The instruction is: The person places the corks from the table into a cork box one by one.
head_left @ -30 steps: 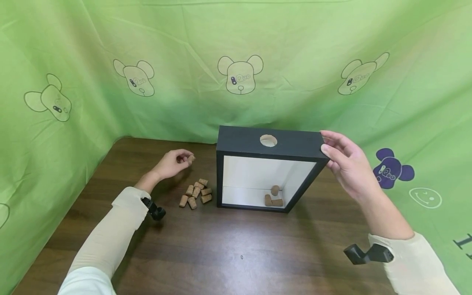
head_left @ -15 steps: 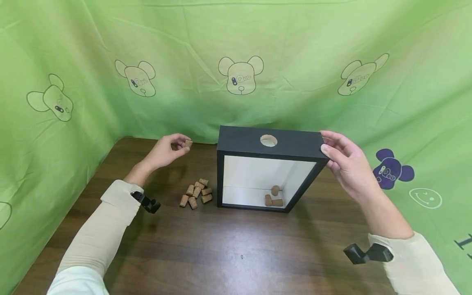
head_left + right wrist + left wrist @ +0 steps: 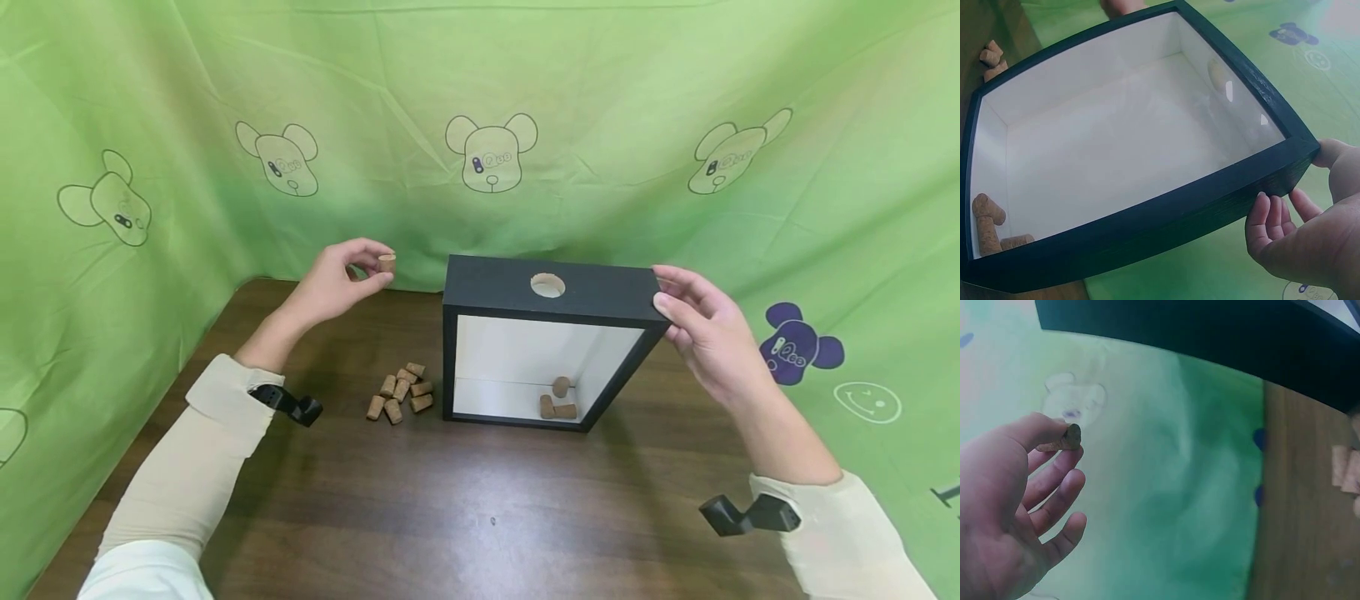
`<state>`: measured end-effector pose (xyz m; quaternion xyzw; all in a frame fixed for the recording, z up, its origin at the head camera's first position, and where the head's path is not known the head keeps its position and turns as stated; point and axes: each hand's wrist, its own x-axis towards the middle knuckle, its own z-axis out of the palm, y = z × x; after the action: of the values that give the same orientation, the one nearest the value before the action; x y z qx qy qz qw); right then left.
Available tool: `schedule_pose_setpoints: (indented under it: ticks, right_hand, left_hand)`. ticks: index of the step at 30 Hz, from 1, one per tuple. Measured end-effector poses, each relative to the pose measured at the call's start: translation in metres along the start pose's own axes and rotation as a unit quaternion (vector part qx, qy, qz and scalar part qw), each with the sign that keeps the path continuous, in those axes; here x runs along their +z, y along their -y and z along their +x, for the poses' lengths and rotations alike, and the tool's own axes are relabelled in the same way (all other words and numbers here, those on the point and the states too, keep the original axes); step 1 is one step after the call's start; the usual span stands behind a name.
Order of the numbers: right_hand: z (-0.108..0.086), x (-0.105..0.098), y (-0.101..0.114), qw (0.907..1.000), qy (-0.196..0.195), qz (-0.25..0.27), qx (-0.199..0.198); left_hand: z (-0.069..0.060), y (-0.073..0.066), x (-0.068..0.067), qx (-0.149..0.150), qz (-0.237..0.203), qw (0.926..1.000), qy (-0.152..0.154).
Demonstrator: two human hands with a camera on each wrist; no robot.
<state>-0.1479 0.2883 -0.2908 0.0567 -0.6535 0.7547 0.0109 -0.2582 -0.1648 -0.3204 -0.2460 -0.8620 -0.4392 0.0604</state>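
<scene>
1. One short, tan, cylindrical cork [image 3: 387,263] sits in the fingers of my left hand [image 3: 341,279]: thumb and fingertips pinch it, parted only by its thickness, while the outer fingers [image 3: 1057,503] curve loosely around nothing.
2. I hold that cork in the air, to the left of an upright, black, rectangular box [image 3: 495,279] with a white interior, and apart from it.
3. My right hand [image 3: 708,337] grips the box's upper right corner, thumb toward the near edge, fingers toward the far one.
4. If my left thumb eases, the cork could slip out; being round and light, it would probably roll.
5. The box stands on a narrow base, so an uneven pull from my right hand could tip it and tumble the three tan corks inside [image 3: 547,406].
6. A low sweep of my left forearm could scatter the loose tan corks [image 3: 402,389] beside the box.
7. The surface [image 3: 420,517] is dark brown with wood grain and a bright sheen.
8. Around it hangs green cloth [image 3: 375,83], printed with outlined bear-like heads and, at right, a purple bear head [image 3: 797,343].
</scene>
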Motion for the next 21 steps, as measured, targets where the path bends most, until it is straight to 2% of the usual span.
schedule_pose_setpoints:
  ticks: [6, 14, 21]
  right_hand:
    - [0.0, 0.0, 0.0, 1.0, 0.002, -0.003, 0.001]
    - [0.0, -0.001, 0.001, 0.9999, 0.001, -0.011, 0.003]
    - [0.0, -0.001, 0.0, 0.9999, 0.003, -0.011, 0.003]
  left_hand:
    - [0.004, -0.023, -0.008, 0.015, 0.008, 0.9999, -0.002]
    - [0.015, -0.054, -0.018, 0.064, 0.018, 0.9977, -0.01]
    - [0.022, -0.081, -0.017, 0.096, 0.029, 0.9949, 0.008]
